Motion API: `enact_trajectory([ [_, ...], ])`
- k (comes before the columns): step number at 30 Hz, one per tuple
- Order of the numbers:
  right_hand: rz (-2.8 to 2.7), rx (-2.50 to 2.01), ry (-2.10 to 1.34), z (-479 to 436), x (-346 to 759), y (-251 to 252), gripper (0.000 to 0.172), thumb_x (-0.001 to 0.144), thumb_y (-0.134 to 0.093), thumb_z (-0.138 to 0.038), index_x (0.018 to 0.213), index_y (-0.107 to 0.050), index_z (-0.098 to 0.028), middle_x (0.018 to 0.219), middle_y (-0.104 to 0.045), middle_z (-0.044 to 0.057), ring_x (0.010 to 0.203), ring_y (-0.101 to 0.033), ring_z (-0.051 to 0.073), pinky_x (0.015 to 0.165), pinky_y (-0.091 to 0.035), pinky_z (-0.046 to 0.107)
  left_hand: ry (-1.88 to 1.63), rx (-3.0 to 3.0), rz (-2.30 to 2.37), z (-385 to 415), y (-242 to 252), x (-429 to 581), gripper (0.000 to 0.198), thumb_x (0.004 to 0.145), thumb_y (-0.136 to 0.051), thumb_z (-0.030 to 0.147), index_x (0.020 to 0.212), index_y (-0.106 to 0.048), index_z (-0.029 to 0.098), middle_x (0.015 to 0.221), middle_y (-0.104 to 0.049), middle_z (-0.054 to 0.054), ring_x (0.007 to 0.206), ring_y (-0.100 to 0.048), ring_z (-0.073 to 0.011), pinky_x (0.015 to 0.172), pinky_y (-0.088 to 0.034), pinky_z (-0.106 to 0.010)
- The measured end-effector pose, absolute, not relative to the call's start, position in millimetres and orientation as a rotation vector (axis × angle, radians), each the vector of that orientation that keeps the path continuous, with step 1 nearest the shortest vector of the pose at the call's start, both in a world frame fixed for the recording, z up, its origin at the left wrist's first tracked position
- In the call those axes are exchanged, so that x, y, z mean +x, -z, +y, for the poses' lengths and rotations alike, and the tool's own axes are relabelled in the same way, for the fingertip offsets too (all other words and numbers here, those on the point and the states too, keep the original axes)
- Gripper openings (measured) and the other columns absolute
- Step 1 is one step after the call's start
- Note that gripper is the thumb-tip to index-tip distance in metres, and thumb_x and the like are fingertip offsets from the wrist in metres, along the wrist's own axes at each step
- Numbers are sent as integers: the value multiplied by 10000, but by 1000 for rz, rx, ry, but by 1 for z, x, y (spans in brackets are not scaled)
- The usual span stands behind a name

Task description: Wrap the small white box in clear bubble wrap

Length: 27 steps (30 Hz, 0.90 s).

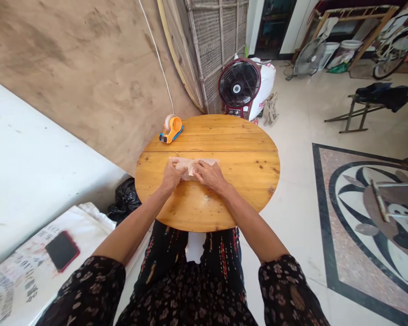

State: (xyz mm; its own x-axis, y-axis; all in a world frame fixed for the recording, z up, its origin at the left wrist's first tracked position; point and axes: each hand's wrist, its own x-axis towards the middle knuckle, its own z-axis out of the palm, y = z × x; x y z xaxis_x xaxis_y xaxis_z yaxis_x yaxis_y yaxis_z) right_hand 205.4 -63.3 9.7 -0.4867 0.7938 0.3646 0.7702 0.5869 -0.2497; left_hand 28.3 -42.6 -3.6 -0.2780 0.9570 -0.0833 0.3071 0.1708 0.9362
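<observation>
Wrap: crinkled translucent plastic wrap (190, 162) is lying at frame centre, on the round wooden table (245, 149); whatever it may be covering is not showing clearly.
Left hand (172, 174): is gripping the wrap's left end, fingers and thumb closing on it.
Right hand (211, 175): is resting over the wrap's right part, fingers bending down onto it; cannot tell whether the grip is pinching or only pressing.
Step in hand: hands seem to be folding or smoothing the wrap, judging by their pose.
Next move: probably calling for even pressure from both hands, so no edge is springing loose.
Tape dispenser: orange tape dispenser (174, 130) is standing near the table's upper-left edge, well apart from both hands.
Phone: red-edged smartphone (61, 250) is lying at lower left, off the table.
</observation>
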Motion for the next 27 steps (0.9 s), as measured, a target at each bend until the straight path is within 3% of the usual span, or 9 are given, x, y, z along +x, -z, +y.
enact_trajectory([
  [2, -2366, -1259, -104, -63, 205, -9, 307, 950, -411, -322, 1187, -575, -215, 1136, -616, 92, 947, -557, 220, 775, -334, 323, -1171, 1148, 1726, -46, 5, 30, 701, 661, -686, 155, 1301, -400, 172, 783, -594, 32, 500, -515, -71, 434, -425, -170],
  [4, -2371, -1256, -144, -62, 205, -8, 306, 958, -393, -332, 1157, -595, -220, 1128, -610, 85, 939, -556, 210, 743, -338, 304, -1186, 1072, 1713, -50, 4, 30, 727, 677, -684, 158, 1330, -364, 171, 772, -593, 34, 470, -501, -64, 430, -423, -178],
  [9, -2372, -1252, -144, -60, 205, -6, 291, 955, -405, -346, 1067, -638, -214, 1065, -598, 81, 893, -544, 191, 733, -333, 296, -1059, 938, 1617, -51, -6, 27, 390, 674, -714, 243, 1018, -584, 116, 647, -607, 16, 455, -521, -90, 431, -426, -207],
  [12, -2372, -1251, -160, -60, 205, -6, 293, 956, -402, -349, 1068, -637, -215, 1057, -589, 80, 888, -537, 186, 722, -330, 291, -963, 899, 1552, -47, -12, 26, 323, 627, -755, 285, 864, -616, 116, 625, -622, -4, 471, -540, -107, 419, -410, -204],
  [20, -2380, -1243, -132, -60, 205, -6, 295, 951, -408, -349, 1084, -637, -218, 1057, -580, 86, 923, -519, 199, 731, -336, 293, -891, 897, 1428, -42, -17, 29, 381, 601, -789, 361, 879, -618, 164, 686, -648, -3, 538, -568, -110, 468, -432, -202],
  [27, -2408, -1270, -144, -60, 204, -10, 291, 946, -415, -343, 1095, -634, -220, 1093, -572, 91, 957, -505, 210, 752, -352, 300, -857, 981, 1513, -37, -18, 32, 186, 607, -716, 253, 726, -605, 163, 577, -600, 14, 457, -513, -109, 414, -352, -200],
])
